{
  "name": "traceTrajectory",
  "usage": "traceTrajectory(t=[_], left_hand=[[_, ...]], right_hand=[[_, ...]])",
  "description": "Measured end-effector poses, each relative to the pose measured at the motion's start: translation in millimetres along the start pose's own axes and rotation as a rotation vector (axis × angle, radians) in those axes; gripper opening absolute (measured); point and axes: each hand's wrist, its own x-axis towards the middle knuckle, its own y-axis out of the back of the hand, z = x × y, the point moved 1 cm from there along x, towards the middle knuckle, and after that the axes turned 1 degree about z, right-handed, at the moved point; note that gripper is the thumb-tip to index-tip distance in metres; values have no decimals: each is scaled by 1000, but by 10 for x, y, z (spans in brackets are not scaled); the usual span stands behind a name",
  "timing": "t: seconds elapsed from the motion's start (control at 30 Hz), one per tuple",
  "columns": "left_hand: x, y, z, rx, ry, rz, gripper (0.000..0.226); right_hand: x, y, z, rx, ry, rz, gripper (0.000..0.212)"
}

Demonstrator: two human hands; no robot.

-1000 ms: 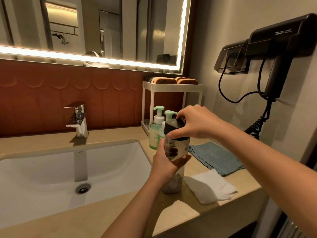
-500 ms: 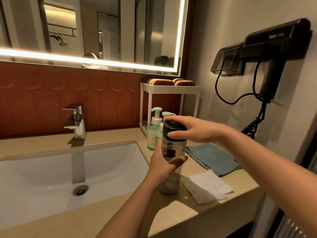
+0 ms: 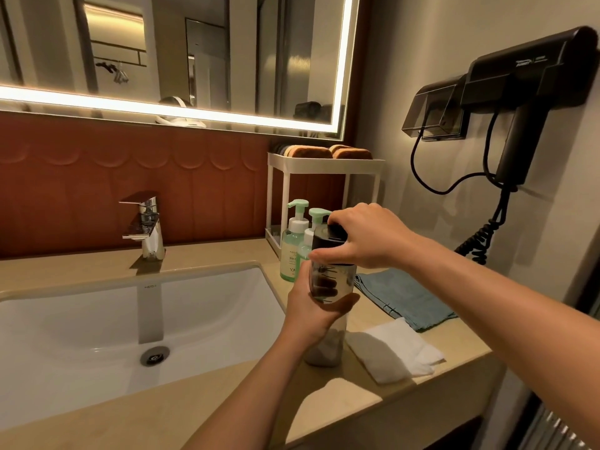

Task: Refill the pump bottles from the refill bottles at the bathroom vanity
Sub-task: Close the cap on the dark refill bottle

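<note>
A tall clear refill bottle [image 3: 328, 344] with a black cap [image 3: 326, 237] stands upright on the vanity counter [image 3: 227, 414], right of the sink. My left hand [image 3: 313, 311] grips its body around the middle. My right hand [image 3: 363, 238] grips the black cap from above, thumb and fingers curled round it. Just behind stand two green pump bottles [image 3: 292, 254] with mint pump heads, close together and partly hidden by the refill bottle and my right hand.
A white sink [image 3: 97, 326] with a chrome tap [image 3: 146, 225] fills the left. A blue cloth [image 3: 406, 300] and a white cloth [image 3: 396, 352] lie to the right. A white rack [image 3: 324, 167] stands behind; a black hair dryer [image 3: 526, 92] hangs on the right wall.
My right hand has turned on the black cap, its fingers shifting round it. The bottle and my left hand stay where they were.
</note>
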Motion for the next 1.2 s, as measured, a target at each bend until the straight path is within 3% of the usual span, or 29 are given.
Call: traceTrajectory(t=[0.13,0.3,0.37,0.5,0.57,0.93,1.2], left_hand=[[-17,-22,15,3,-2,28,69],[-52,-39,23,18,42,6,66],[-44,-22,0,99,61,-13,63],[44,32,-95,575,83,-37,60],[42,28,-152,638,117,-82,60],[293,-197,-305,427,194,-119,41],[469,-298,-304,330,244,-174,43]], right_hand=[[-22,-56,-5,33,-92,38,59],[-112,-181,56,618,-215,-96,61],[-152,-201,112,720,-199,-112,64],[-129,-277,217,696,-207,-51,61],[-89,-332,279,677,-238,-17,61],[197,-661,724,505,-456,112,83],[396,-784,910,548,-482,92,79]])
